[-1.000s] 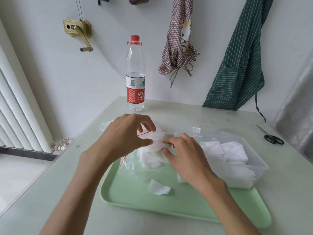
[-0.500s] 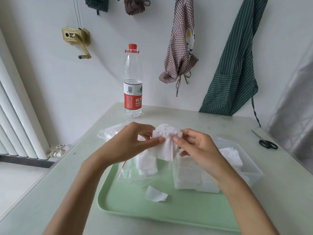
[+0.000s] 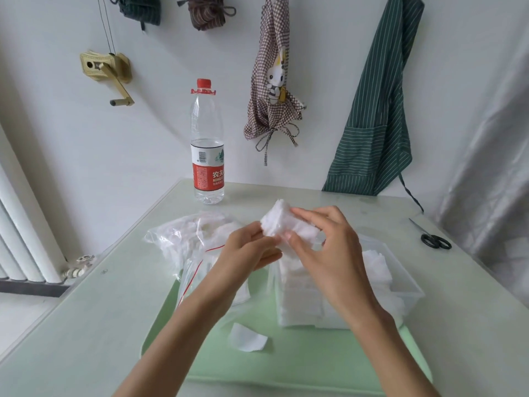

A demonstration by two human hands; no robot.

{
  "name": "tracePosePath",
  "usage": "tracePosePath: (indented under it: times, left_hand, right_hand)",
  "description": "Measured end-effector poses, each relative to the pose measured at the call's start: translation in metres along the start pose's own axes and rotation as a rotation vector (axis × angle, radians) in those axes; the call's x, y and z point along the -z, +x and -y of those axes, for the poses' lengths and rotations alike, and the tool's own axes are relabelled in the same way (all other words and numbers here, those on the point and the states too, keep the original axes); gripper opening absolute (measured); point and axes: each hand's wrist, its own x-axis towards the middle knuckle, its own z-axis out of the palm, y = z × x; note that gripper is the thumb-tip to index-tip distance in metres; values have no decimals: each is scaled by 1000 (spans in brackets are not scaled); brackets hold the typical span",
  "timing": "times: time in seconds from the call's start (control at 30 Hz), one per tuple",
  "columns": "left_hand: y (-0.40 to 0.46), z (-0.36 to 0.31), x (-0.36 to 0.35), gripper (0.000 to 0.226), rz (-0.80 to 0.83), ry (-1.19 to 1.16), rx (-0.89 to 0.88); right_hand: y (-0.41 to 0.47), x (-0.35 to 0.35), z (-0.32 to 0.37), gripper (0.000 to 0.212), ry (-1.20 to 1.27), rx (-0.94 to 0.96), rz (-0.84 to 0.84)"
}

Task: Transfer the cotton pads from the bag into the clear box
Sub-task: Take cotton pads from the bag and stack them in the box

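A wad of white cotton pads [image 3: 282,222] is held up above the table between both hands. My left hand [image 3: 249,250] pinches its lower left edge. My right hand [image 3: 326,247] grips it from the right, fingers curled over the top. The clear plastic bag [image 3: 189,239] with a red zip line lies crumpled on the left, part on the green tray [image 3: 300,365]. The clear box [image 3: 400,285], holding stacked white pads, stands on the tray's right side below my right hand. One loose pad [image 3: 247,337] lies on the tray.
A water bottle [image 3: 207,144] with a red label stands at the table's far side. Black scissors [image 3: 433,239] lie at the right edge. Aprons hang on the wall behind. A white radiator [image 3: 20,233] is at the left.
Both hands have lifted the wad of pads out of the bag and carried it up and rightward, toward the box. The view has tilted upward.
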Motion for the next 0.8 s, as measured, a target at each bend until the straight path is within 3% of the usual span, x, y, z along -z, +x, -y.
tracePosePath:
  times: [0.07, 0.17, 0.3, 0.4, 0.47, 0.6, 0.73, 0.8]
  left_hand:
    - [1, -2, -2, 21, 1, -71, 38]
    - [2, -8, -4, 40, -35, -255, 112]
    - [3, -10, 1, 29, -12, -312, 140]
    - [4, -9, 0, 15, -52, -239, 149]
    - [4, -11, -3, 12, -97, -234, 127]
    - [7, -18, -8, 13, -180, -171, 54]
    - [9, -19, -2, 13, -212, -17, -27]
    - [9, -20, 4, 11, -218, 9, -31]
  right_hand:
    - [0, -1, -2, 29, -43, 68, 10]
    - [2, -5, -5, 15, -151, 213, -58]
    - [5, -3, -5, 17, -271, 388, -97]
    - [5, 0, -5, 16, -200, 432, -50]
    - [5, 8, -3, 9, 9, 340, -42]
    - [19, 41, -8, 14, 420, -22, -71]
    - [41, 57, -30, 23, 294, -248, 304]
    - [48, 53, -41, 26, 189, -273, 451]
